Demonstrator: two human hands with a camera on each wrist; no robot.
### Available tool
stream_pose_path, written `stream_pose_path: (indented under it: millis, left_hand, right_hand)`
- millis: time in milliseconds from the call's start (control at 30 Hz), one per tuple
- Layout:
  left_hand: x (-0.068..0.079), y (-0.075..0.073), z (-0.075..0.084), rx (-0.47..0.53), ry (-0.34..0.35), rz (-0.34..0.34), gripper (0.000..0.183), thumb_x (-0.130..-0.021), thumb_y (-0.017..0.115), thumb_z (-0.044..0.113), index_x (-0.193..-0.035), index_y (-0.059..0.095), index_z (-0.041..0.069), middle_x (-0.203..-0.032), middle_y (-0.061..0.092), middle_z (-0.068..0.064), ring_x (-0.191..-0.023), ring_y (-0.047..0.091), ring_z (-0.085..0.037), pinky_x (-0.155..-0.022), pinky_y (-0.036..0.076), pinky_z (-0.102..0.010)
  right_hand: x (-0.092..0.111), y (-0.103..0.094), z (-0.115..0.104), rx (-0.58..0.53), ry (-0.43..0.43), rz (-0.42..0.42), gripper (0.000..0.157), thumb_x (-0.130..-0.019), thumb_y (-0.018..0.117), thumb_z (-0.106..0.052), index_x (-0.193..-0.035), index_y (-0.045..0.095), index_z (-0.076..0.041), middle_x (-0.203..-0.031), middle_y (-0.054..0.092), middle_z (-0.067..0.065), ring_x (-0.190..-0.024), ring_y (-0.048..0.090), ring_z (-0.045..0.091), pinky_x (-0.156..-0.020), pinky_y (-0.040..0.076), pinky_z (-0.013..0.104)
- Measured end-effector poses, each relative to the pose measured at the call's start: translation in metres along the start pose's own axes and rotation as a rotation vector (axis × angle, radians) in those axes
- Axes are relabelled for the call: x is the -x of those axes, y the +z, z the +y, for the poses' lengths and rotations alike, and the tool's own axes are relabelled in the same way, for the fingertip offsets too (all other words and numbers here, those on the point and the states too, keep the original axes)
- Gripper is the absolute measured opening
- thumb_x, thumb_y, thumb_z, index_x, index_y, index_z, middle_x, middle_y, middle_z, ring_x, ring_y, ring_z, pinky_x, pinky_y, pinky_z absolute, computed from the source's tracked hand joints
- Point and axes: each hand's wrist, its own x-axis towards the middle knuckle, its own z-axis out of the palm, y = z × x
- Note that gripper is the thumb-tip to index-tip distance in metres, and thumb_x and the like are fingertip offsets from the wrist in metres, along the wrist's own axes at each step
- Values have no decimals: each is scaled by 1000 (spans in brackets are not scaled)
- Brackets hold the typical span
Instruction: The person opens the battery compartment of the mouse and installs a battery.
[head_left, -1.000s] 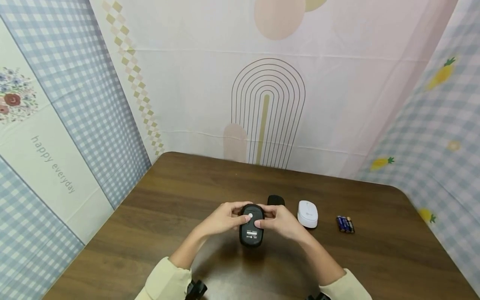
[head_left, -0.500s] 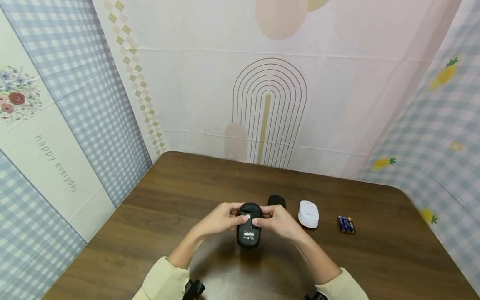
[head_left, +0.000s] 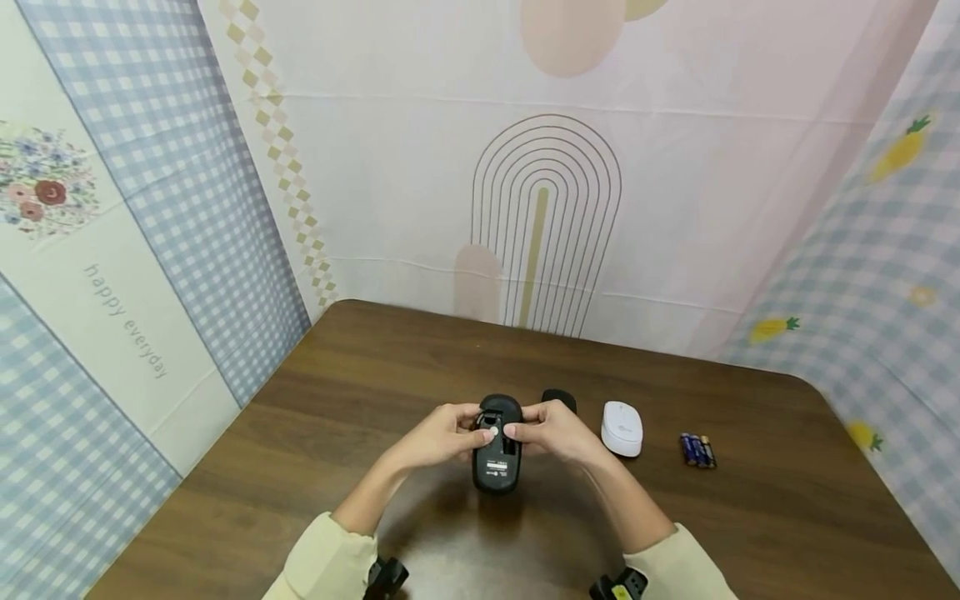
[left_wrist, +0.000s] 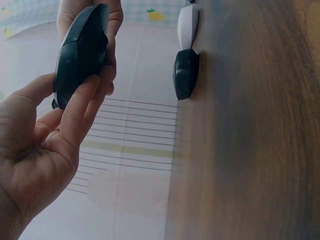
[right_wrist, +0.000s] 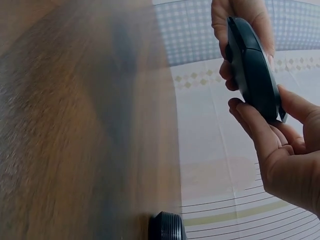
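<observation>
A black computer mouse (head_left: 496,479) is held above the table with its labelled underside facing the head camera. My left hand (head_left: 441,437) grips its left side, thumb on the underside and fingers behind. From the other side my right hand (head_left: 561,429) grips it the same way, its thumb near the white spot on the underside. A dark recess shows between and above the thumbs. In the right wrist view, a thin black flap (right_wrist: 283,113) stands out from the mouse's lower end beside the thumb; the battery cover appears lifted there.
Behind my right hand lies a second black mouse (head_left: 559,400), partly hidden. To its right sits a white mouse (head_left: 622,428). Several small batteries (head_left: 697,450) lie together further right. The wooden table (head_left: 360,350) ends at a patterned cloth backdrop (head_left: 390,208).
The underside was closed a second ago; a dark recess has since opened under the thumbs as the cover shifted. Both hands keep their grip. The head view has turned slightly left.
</observation>
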Motion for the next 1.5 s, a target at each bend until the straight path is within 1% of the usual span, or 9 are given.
stream_pose_path:
  millis: [200,333,467,600,800,933,1133,1267,1500]
  left_hand:
    - [4,-5,-5,17,-5,-6,39,-92,57,11,-128,51,-1,-97,65,-13,-72,65,-15,-66,54,-53]
    - [7,-7,-8,7,-7,1,43,-92,58,13,-132,48,1,-97,66,-12,-71,65,-15,-66,54,-52]
    - [12,-10,-12,31,-18,1,44,-92,57,12,-133,46,-2,-96,66,-13,-72,65,-15,-68,54,-52]
    - [17,-13,-17,62,-27,9,43,-93,56,9,-132,45,-5,-96,66,-15,-75,64,-16,-68,54,-52]
    - [27,-17,-20,72,-24,33,45,-92,57,11,-133,45,-4,-98,65,-15,-78,64,-16,-68,55,-48]
    - [33,-20,-22,75,-19,56,45,-93,57,10,-133,44,-5,-100,64,-17,-79,65,-18,-65,57,-40]
    - [41,-25,-24,116,-21,68,47,-93,56,9,-134,41,-8,-105,63,-21,-82,65,-22,-66,57,-39]
    - [44,-29,-24,115,-13,69,47,-93,56,8,-134,40,-8,-105,63,-21,-81,65,-23,-66,56,-43]
    - [48,-35,-27,82,-10,87,46,-93,56,9,-133,42,-7,-103,64,-19,-79,64,-19,-67,54,-52]
  right_hand:
    - [-14,5,-3,-25,37,79,30,-86,65,-7,-107,61,15,-94,66,20,-82,66,27,-75,55,39]
    - [-22,6,-6,-40,54,124,27,-85,66,-8,-99,64,14,-89,67,20,-83,66,27,-76,54,39]
    - [-31,7,-7,-74,60,140,28,-85,67,-9,-98,64,15,-88,68,19,-82,67,24,-77,54,39]
    - [-44,8,-4,-107,65,195,28,-86,66,-13,-98,65,13,-84,69,17,-77,68,21,-76,54,39]
    - [-62,19,9,-126,86,334,27,-87,65,-13,-95,66,13,-77,68,17,-65,67,18,-63,57,30]
    - [-71,27,21,-133,123,390,26,-87,64,-11,-94,65,14,-73,68,18,-59,66,17,-56,56,28]
    - [-79,33,38,-80,228,402,25,-88,64,-12,-93,65,13,-68,67,14,-54,64,14,-50,54,24]
    - [-83,38,48,-29,288,375,24,-87,65,-12,-89,65,12,-60,64,10,-49,61,12,-44,52,23]
    - [-90,52,58,3,348,361,16,-85,60,-2,-88,62,13,-51,59,7,-40,56,10,-38,49,21]
